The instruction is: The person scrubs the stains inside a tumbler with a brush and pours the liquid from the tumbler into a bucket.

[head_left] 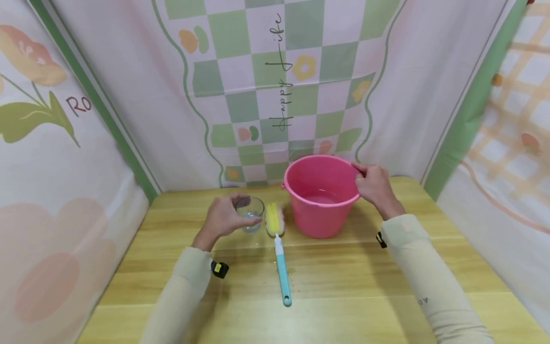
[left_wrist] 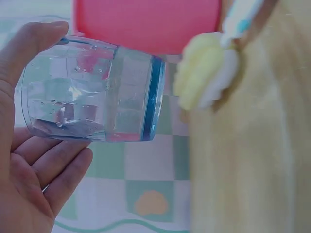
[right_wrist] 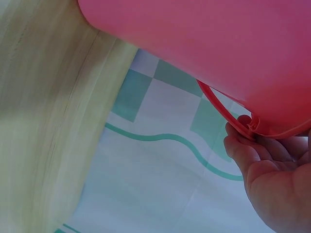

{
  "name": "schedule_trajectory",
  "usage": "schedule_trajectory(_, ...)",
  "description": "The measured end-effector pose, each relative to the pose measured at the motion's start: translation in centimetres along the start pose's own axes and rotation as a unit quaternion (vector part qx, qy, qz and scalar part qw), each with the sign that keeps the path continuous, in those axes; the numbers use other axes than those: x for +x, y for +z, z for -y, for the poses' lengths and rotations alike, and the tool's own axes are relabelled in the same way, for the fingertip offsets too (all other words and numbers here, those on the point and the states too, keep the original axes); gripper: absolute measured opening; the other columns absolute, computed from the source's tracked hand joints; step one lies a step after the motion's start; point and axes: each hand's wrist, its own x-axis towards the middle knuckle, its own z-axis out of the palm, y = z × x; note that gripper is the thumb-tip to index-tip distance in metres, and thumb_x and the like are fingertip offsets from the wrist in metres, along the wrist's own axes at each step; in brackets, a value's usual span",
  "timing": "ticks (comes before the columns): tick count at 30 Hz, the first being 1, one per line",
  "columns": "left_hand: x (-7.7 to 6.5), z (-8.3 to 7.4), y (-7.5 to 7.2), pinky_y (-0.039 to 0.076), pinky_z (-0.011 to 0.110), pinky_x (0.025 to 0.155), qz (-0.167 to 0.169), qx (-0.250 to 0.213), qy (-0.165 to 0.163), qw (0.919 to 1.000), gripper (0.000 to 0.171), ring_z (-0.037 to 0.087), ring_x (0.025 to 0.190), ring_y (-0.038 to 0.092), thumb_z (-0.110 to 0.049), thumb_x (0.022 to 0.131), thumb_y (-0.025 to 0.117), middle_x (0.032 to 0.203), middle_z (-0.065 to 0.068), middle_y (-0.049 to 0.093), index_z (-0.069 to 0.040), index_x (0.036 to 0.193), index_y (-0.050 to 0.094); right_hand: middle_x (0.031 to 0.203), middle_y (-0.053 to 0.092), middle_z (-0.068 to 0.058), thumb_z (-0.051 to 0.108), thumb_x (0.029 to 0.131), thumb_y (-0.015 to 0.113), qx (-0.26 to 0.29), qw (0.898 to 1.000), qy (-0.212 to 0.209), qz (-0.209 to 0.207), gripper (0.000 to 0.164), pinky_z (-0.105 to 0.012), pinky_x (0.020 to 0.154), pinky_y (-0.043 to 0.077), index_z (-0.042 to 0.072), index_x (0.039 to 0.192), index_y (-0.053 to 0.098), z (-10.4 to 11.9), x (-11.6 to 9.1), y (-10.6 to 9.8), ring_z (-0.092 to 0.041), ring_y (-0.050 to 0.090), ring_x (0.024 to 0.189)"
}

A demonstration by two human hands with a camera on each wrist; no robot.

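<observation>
My left hand [head_left: 221, 217] pinches the rim of a clear drinking glass [left_wrist: 87, 92] between thumb and fingers. Water drops cling to the glass, and its thick bluish base hangs above the table in the left wrist view. On the right, my right hand [head_left: 377, 187] grips the rim of a pink bucket [head_left: 320, 222], fingers curled at the spot where its red-pink handle [right_wrist: 218, 104] joins. Some water shows in the bottom of the bucket. Between glass and bucket lies a cleaning brush [head_left: 281, 267] with a yellow and white sponge head and a turquoise handle.
The wooden table [head_left: 343, 296] carries a few water drops around the brush. Behind it hangs a green and white checked curtain [head_left: 266, 110], close to the bucket's far side. Patterned cloth also encloses the left and right sides.
</observation>
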Motion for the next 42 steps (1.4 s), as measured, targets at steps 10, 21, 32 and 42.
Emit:
schedule_trajectory(10, 3.8, -4.7, -2.8, 0.063, 0.043, 0.09, -0.017, 0.131, 0.054, 0.9898, 0.071, 0.026, 0.104, 0.077, -0.051, 0.072, 0.095, 0.114, 0.01, 0.08, -0.005, 0.122, 0.076, 0.142, 0.064, -0.029, 0.01, 0.107, 0.046, -0.002, 1.0, -0.006, -0.002, 0.047, -0.026, 0.057, 0.054, 0.004, 0.153, 0.052, 0.0, 0.0, 0.0, -0.032, 0.073, 0.089)
schedule_trajectory(21, 6.9, -8.7, -3.9, 0.062, 0.037, 0.087, -0.001, 0.217, 0.083, 0.9725, 0.077, 0.022, 0.101, 0.075, -0.058, 0.071, 0.093, 0.118, 0.007, 0.08, -0.008, 0.127, 0.074, 0.144, 0.062, -0.03, 0.011, 0.107, 0.046, -0.017, 1.0, -0.007, 0.003, 0.047, -0.027, 0.055, 0.051, 0.003, 0.153, 0.052, -0.1, -0.3, -0.1, -0.027, 0.068, 0.08)
schedule_trajectory(32, 9.4, -12.0, -3.8, 0.061, 0.032, 0.069, 0.017, 0.327, 0.097, 0.9398, 0.076, 0.019, 0.08, 0.071, -0.057, 0.072, 0.093, 0.106, 0.007, 0.078, -0.008, 0.126, 0.071, 0.141, 0.064, -0.031, 0.011, 0.106, 0.044, -0.015, 1.0, 0.001, 0.006, 0.049, -0.027, 0.053, 0.051, 0.005, 0.155, 0.05, 0.1, -0.4, -0.4, -0.026, 0.068, 0.075)
schedule_trajectory(42, 10.8, -13.0, -2.9, 0.058, 0.034, 0.069, 0.037, 0.396, 0.131, 0.9081, 0.061, 0.016, 0.07, 0.063, -0.062, 0.073, 0.09, 0.076, -0.004, 0.065, -0.013, 0.103, 0.069, 0.134, 0.068, -0.031, 0.011, 0.106, 0.046, -0.02, 1.0, -0.003, -0.003, 0.048, -0.027, 0.054, 0.053, 0.005, 0.152, 0.053, 0.2, -0.2, -0.1, -0.023, 0.068, 0.075)
